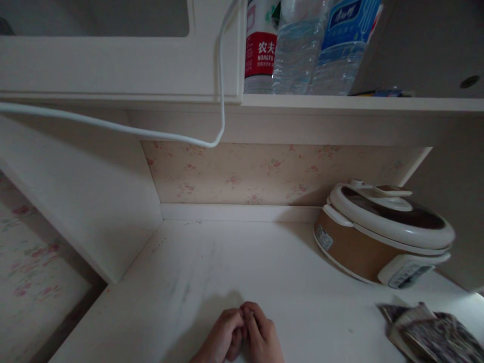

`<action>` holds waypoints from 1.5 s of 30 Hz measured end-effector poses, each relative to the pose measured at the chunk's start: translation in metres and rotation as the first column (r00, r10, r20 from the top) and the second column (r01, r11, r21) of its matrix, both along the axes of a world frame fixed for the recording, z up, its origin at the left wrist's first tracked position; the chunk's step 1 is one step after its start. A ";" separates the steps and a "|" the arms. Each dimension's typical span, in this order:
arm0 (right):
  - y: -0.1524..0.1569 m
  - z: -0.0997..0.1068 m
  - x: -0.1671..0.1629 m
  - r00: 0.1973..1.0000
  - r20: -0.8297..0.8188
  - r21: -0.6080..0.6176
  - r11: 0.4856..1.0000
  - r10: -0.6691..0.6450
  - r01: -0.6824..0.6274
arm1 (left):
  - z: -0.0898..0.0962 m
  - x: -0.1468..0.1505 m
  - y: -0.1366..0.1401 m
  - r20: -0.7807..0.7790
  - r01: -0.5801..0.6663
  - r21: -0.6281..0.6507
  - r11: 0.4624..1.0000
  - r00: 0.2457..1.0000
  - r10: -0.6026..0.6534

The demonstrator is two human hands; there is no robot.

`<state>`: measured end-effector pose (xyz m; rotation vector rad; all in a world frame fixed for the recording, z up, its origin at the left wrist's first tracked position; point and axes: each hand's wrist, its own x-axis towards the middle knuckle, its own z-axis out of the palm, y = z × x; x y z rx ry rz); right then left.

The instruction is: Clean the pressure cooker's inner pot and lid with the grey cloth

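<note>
My left hand (228,333) and my right hand (262,334) meet at the bottom middle of the head view, above the white desk top (242,262). The fingers of both are curled in and pressed against each other at the tips. Whatever may lie between them is hidden from me. Dark smudges and specks mark the white surface to the left of my hands. A crumpled grey-brown cloth (434,330) lies at the lower right, apart from my right hand.
An oval brown-and-cream electric cooker (355,244) with a lid stands at the back right. A white cable (159,133) hangs across the upper left. Overhead, a shelf (340,104) holds clear plastic water bottles (298,60). A side panel (94,201) borders the left.
</note>
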<state>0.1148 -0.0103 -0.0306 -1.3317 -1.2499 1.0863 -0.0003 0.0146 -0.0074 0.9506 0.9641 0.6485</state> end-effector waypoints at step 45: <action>0.002 -0.007 0.001 1.000 0.011 -0.006 1.000 0.016 -0.016 | 0.004 0.001 -0.001 -0.018 0.009 0.016 1.000 1.000 -0.009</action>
